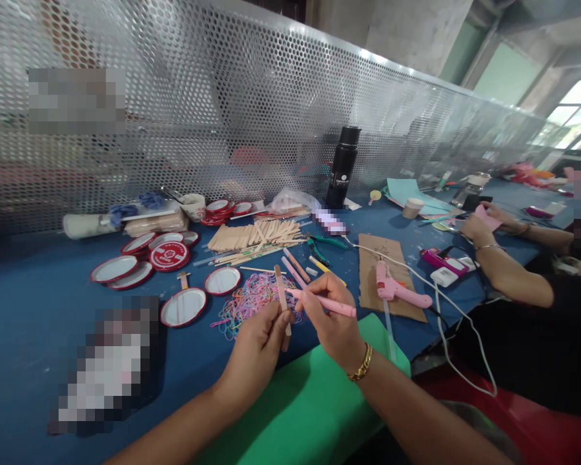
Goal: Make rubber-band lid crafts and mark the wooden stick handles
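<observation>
Between its thumb and fingers, my left hand (259, 342) holds a wooden craft stick (281, 287) upright. A pink marker (332, 304) is pinched in my right hand (333, 326), its tip at the stick's side. Behind both hands lies a tangle of coloured strings (246, 300). Red-rimmed jar lids (184, 307) are spread to the left, one with a short stick at its edge. Several loose craft sticks (256, 234) form a pile farther back. Pens (295, 271) lie just beyond my right hand.
A pink glue gun (392, 287) rests on cardboard (368, 258) at the right, with a white cable beside it. Green material (295, 407) is under my forearms. A black bottle (343, 168) stands by the perforated metal screen (281, 97). Another person's hands (484, 226) hold pink paper.
</observation>
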The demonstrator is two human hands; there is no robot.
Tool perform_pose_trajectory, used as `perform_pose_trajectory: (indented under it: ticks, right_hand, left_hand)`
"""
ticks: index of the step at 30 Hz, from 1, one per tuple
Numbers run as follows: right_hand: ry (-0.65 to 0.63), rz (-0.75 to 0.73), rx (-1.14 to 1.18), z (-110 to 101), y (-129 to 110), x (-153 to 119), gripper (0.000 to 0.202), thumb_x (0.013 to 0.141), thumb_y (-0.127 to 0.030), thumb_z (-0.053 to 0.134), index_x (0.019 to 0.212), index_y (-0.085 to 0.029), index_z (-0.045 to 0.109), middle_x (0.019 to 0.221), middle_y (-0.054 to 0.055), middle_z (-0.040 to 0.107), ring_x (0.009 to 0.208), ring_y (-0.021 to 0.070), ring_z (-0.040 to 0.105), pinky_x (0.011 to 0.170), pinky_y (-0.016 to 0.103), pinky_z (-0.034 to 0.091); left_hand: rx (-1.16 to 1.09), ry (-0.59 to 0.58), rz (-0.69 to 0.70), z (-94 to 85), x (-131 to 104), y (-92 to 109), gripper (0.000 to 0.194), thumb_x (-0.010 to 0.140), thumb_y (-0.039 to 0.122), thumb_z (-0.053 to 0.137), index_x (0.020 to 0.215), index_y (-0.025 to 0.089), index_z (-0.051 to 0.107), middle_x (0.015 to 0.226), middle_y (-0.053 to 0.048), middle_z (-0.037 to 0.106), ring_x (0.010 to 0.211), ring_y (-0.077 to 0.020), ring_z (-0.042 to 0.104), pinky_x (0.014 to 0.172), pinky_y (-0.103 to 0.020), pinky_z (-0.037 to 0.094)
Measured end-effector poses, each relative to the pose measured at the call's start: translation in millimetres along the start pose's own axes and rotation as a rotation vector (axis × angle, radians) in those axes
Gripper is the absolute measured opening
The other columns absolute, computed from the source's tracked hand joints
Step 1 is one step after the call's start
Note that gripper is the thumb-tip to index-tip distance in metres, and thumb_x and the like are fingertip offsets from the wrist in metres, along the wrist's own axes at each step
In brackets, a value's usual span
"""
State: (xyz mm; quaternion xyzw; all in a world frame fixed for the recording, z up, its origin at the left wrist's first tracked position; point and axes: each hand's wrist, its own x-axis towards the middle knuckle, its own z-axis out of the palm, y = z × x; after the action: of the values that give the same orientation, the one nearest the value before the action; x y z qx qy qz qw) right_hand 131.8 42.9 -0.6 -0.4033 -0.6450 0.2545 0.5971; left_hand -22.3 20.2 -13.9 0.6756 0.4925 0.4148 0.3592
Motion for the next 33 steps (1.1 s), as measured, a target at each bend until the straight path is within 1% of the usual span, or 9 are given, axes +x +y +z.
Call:
perform_pose_trajectory:
  ticks: [4,9,13,18,23,28,33]
  right_hand:
    - [-0.035,0.0,0.026,0.3,0.6,-1.0,0.015,0.091,-0.024,0.061,0.077,-0.021,0.063,0.072,0.0,0.065,0.069,0.0155,0.064,0.068,0.029,0.05]
    - [0.007,0.007,0.002,0.4,0.5,-0.3,0.017,0.091,-0.023,0.061,0.074,-0.022,0.062,0.07,-0.001,0.064,0.068,0.0154,0.063,0.067,0.029,0.049]
    - [-0.031,0.008,0.022,0.8,-0.7,-0.2,0.016,0.09,-0.022,0.061,0.075,-0.022,0.062,0.07,-0.001,0.065,0.068,0.0157,0.064,0.067,0.029,0.05]
    - [0.012,0.014,0.021,0.7,-1.2,-1.5,0.016,0.09,-0.02,0.061,0.073,-0.022,0.061,0.069,-0.001,0.065,0.067,0.0155,0.063,0.066,0.029,0.05]
    - [-0.03,0.019,0.039,0.7,-3.0,-0.3,0.014,0.09,-0.023,0.061,0.076,-0.021,0.062,0.071,0.0,0.066,0.067,0.0164,0.064,0.066,0.03,0.051]
    - [0.023,-0.005,-0.001,-0.3,-5.2,0.7,0.016,0.091,-0.022,0.06,0.074,-0.022,0.061,0.07,0.0,0.064,0.067,0.016,0.062,0.066,0.03,0.051]
    - [-0.046,0.011,0.034,0.5,-3.6,-0.5,0.015,0.092,-0.025,0.061,0.077,-0.021,0.063,0.072,0.0,0.065,0.07,0.0161,0.063,0.067,0.03,0.051]
  left_hand:
    - [-0.007,-0.004,0.0,0.0,-1.0,0.3,0.03,0.1,0.038,0.045,0.075,0.023,0.053,0.057,0.005,0.053,0.052,-0.0145,0.048,0.053,-0.026,0.036]
    - [0.003,0.005,0.011,-0.2,-1.2,0.4,0.032,0.1,0.037,0.045,0.073,0.023,0.053,0.057,0.005,0.053,0.052,-0.0145,0.048,0.053,-0.026,0.035]
    - [0.002,0.003,0.0,-0.4,-0.5,1.6,0.031,0.099,0.038,0.045,0.074,0.023,0.054,0.057,0.005,0.053,0.052,-0.0146,0.048,0.054,-0.026,0.035]
    - [0.003,-0.001,0.001,-0.5,-0.9,3.3,0.032,0.1,0.039,0.044,0.073,0.023,0.053,0.057,0.004,0.053,0.052,-0.0149,0.048,0.054,-0.026,0.036]
    - [-0.016,-0.002,-0.012,0.3,-1.4,2.3,0.031,0.099,0.04,0.046,0.074,0.023,0.054,0.057,0.004,0.053,0.052,-0.015,0.048,0.053,-0.026,0.035]
    - [-0.018,0.003,-0.03,0.4,-0.9,-1.2,0.031,0.099,0.041,0.046,0.075,0.023,0.055,0.057,0.004,0.054,0.052,-0.0152,0.049,0.054,-0.026,0.036]
    - [0.001,-0.007,-0.015,-0.3,-1.0,-0.1,0.032,0.099,0.04,0.045,0.074,0.023,0.054,0.057,0.005,0.053,0.052,-0.0144,0.048,0.053,-0.026,0.035]
